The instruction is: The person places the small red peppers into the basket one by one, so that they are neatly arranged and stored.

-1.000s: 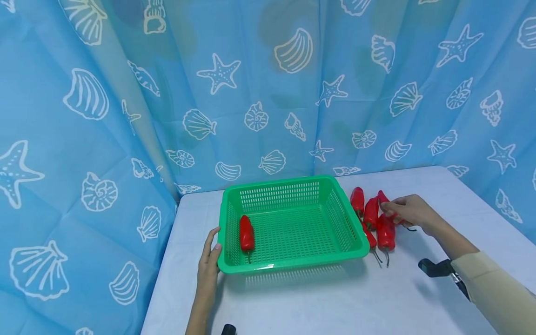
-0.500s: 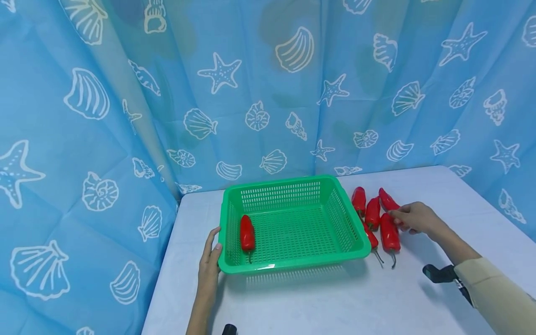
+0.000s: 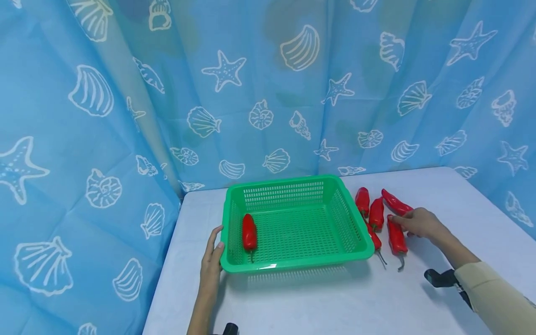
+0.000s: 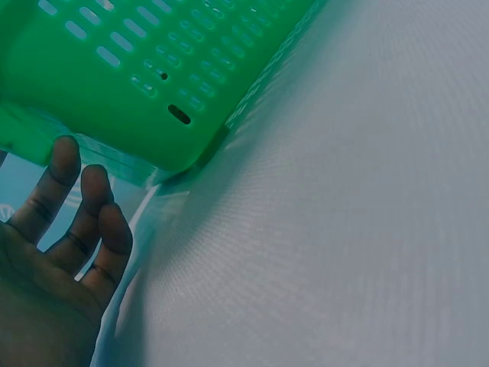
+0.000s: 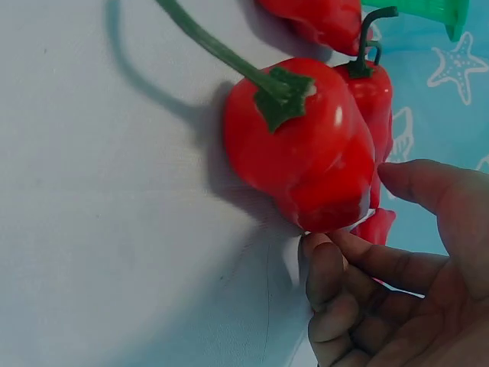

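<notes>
In the head view a green plastic basket (image 3: 293,264) with perforated walls stands on the table, one red pepper (image 3: 249,232) lying inside it at the left. My left hand (image 3: 211,265) rests its fingers against the basket's left rim; they look loosely extended in the left wrist view. Right of the basket, the thumb and fingers of my right hand (image 3: 423,225) pinch the far end of a red pepper (image 3: 396,237), whose green stem points toward me. Close up, its round stem end (image 5: 283,130) faces the right wrist camera. Another red pepper (image 3: 395,203) lies just beyond that hand.
More red peppers, including one upright-lying pepper (image 3: 376,214), lie between the basket and my right hand, close to the basket wall. A white cloth (image 3: 301,302) covers the table. Behind and to the left hangs a blue curtain (image 3: 251,139) printed with shells and starfish.
My right hand has drawn back from the pepper at the rear, which now lies farther exposed. The pepper it now pinches has shifted slightly right, away from the others. My left hand stays put.
</notes>
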A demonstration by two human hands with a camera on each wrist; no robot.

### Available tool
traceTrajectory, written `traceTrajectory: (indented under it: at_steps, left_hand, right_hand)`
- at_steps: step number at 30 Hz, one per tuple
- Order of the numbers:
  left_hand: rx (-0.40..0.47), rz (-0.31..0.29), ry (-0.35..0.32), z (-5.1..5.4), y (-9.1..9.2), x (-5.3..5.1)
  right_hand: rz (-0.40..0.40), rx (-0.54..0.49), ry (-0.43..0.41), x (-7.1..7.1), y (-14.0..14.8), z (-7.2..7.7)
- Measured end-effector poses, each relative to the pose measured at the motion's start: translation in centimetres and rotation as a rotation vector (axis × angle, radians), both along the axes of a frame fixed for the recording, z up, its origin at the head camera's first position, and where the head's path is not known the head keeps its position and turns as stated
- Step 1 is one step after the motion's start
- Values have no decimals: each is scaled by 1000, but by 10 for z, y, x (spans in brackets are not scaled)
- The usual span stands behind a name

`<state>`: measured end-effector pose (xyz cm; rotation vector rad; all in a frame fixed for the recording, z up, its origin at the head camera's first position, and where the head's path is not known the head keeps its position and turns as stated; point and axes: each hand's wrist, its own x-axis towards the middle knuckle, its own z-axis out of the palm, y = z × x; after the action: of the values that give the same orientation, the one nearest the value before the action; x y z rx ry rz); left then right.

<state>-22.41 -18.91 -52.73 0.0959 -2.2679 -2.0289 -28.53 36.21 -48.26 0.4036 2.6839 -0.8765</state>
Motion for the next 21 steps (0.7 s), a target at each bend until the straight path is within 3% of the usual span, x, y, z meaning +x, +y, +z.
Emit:
traceTrajectory:
  at_steps: [8, 16, 21]
  left_hand:
    - [3, -1, 17, -2, 0, -1]
    - [0, -2, 25, 0, -1, -2]
    - [7, -24, 37, 0, -1, -2]
  right_hand:
    - [7, 34, 7, -6, -3, -2]
    - [-83, 4, 14, -8, -9, -7]
    - [-86, -7, 19, -6, -8, -7]
